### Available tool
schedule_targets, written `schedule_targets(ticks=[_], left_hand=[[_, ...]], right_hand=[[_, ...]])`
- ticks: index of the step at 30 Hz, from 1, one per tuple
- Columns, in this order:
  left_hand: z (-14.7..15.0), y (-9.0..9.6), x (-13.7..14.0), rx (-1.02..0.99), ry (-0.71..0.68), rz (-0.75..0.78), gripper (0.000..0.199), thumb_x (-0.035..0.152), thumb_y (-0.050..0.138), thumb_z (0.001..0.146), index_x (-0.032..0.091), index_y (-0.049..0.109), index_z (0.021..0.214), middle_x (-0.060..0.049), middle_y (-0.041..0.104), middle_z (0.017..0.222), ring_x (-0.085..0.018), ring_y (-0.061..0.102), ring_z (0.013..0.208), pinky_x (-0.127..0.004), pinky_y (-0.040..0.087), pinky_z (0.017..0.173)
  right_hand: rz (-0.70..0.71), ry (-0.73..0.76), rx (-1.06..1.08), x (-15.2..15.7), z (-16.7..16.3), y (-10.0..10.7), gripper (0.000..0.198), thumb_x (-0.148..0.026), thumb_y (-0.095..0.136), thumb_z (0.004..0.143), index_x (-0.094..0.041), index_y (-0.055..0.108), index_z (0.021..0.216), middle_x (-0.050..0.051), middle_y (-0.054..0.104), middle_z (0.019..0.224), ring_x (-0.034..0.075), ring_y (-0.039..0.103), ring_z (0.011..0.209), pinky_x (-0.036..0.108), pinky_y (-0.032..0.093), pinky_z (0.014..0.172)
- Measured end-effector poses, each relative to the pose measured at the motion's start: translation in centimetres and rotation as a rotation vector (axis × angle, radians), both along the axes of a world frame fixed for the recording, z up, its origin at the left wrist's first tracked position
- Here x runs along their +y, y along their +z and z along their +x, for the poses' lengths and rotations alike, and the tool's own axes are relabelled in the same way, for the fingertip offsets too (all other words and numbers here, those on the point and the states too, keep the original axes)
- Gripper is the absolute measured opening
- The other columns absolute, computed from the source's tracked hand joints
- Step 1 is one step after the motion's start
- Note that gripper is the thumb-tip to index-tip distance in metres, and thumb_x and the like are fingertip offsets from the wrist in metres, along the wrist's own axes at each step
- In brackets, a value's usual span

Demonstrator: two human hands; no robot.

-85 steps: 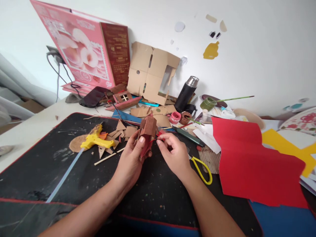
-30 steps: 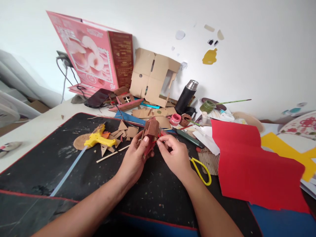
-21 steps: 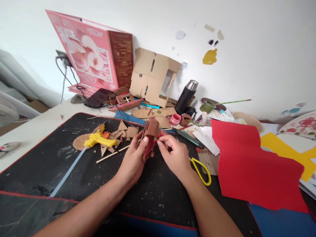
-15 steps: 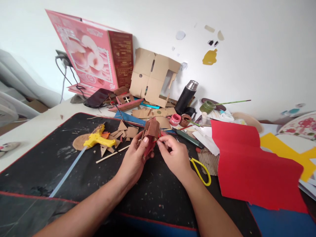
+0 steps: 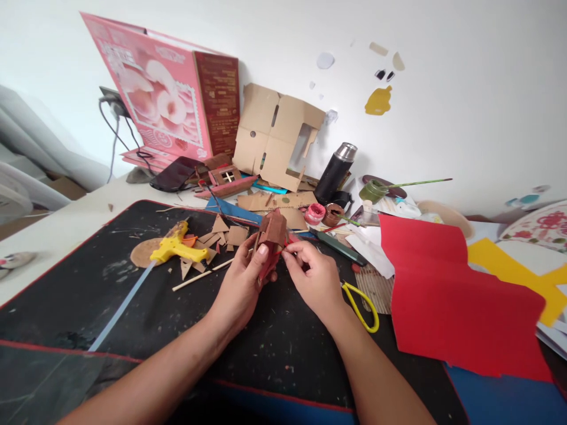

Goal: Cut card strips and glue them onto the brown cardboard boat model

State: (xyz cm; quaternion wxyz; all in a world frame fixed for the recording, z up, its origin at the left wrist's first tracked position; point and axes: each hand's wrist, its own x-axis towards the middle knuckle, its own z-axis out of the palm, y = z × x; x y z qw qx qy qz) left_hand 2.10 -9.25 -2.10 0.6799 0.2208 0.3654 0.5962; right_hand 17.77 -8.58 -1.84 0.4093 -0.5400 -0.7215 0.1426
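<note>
A small brown-and-red cardboard model (image 5: 271, 229) is held above the black mat (image 5: 177, 324). My left hand (image 5: 244, 273) wraps around its left side and underside, the thumb lying on its near face. My right hand (image 5: 312, 274) is at the model's right edge, thumb and forefinger pinched together; whatever small bit lies between those fingertips is too small to name. Left of the hands, a yellow glue gun (image 5: 177, 248) with a long clear glue stick rests on a round brown piece. Cardboard scraps (image 5: 221, 236) and a thin wooden stick (image 5: 190, 282) lie beside it.
Yellow-handled scissors (image 5: 363, 310) lie right of my right hand, close to a large red sheet (image 5: 452, 301). Behind stand a red model boat (image 5: 230, 182), paint jars (image 5: 315, 213), a black flask (image 5: 335, 172), an opened cardboard box (image 5: 274, 136) and a pink box (image 5: 155, 94).
Both hands keep almost the same hold on the cardboard model. The view has shifted very slightly; nothing else has visibly moved.
</note>
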Motion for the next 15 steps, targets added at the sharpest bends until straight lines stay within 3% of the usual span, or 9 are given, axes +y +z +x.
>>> schedule_targets(ticks=[15], left_hand=[[0.01, 0.02, -0.09, 0.005, -0.004, 0.006, 0.075, 0.049, 0.098, 0.074, 0.019, 0.063, 0.133, -0.011, 0.073, 0.121, -0.019, 0.066, 0.090, -0.027, 0.052, 0.065]], right_hand=[[0.016, -0.015, -0.016, 0.01, 0.11, -0.10, 0.016, -0.030, 0.065, 0.102, -0.021, 0.077, 0.097, -0.005, 0.063, 0.059, 0.011, 0.050, 0.048, 0.025, 0.038, 0.055]])
